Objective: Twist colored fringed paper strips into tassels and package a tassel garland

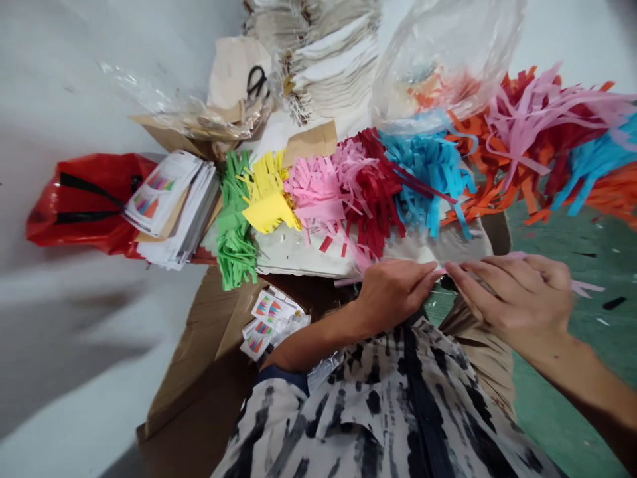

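Note:
My left hand (391, 292) and my right hand (515, 295) meet fingertip to fingertip just past the table's front edge. Each is closed in a pinch on a pink fringed paper tassel (587, 288), whose strip ends stick out beyond both hands. Its middle is mostly covered by my fingers. Behind my left hand lie a pink fringed paper bundle (316, 189) and a dark red one (371, 216). A blue fringed bundle (430, 176) rests farther back, between the two hands.
Yellow (271, 192) and green (236, 226) fringed paper sit left. Printed cards (174, 199) lean by a red bag (92, 202). Orange fringe (497, 172) hangs over the right side. Black scissors (256, 81) and stacked pale sheets (338, 60) are behind. A cardboard box (199, 358) stands below.

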`<state>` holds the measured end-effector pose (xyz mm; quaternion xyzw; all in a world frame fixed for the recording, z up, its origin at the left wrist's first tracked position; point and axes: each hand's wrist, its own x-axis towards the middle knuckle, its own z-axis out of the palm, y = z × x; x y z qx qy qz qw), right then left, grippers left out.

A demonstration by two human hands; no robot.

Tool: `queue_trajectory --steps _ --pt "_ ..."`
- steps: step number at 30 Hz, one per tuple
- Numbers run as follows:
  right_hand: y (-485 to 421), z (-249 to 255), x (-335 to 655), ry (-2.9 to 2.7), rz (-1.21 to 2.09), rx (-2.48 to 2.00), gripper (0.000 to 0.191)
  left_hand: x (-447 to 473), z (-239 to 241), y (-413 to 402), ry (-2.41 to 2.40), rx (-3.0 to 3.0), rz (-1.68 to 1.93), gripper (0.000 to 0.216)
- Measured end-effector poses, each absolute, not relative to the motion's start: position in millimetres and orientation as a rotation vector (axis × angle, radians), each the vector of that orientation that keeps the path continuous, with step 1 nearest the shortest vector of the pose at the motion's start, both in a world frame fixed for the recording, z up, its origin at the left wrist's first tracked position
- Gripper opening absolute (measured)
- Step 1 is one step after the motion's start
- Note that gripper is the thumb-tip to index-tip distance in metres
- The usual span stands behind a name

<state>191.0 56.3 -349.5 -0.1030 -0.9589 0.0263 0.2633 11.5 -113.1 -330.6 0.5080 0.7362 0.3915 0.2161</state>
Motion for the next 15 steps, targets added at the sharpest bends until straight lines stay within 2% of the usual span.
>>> queue_trajectory --steps 3,6,10,13,15 --pt "53.4 -333.2 196.7 -2.392 -0.224 -0.041 0.029 9.1 -311.5 -119.3 1.593 0.852 1.290 0.049" --pt "46.1 -317.4 196.4 -2.372 -0.146 -0.082 0.030 7.5 -302.9 -120.6 1.263 0.538 1.272 0.056" --pt "30.6 -303.5 186.5 -2.335 0.373 -0.324 0.022 13.3 -303.9 -117.3 1.151 0.433 1.359 0.055" --pt "20.9 -299.7 175.6 -2.160 0.955 -0.636 0.010 17.6 -307.9 -112.9 1.297 0.563 1.527 0.046" --pt "18.8 -299.7 169.8 -2.036 1.226 -0.778 0.005 19.2 -310.5 -110.0 1.391 0.671 1.611 0.040"
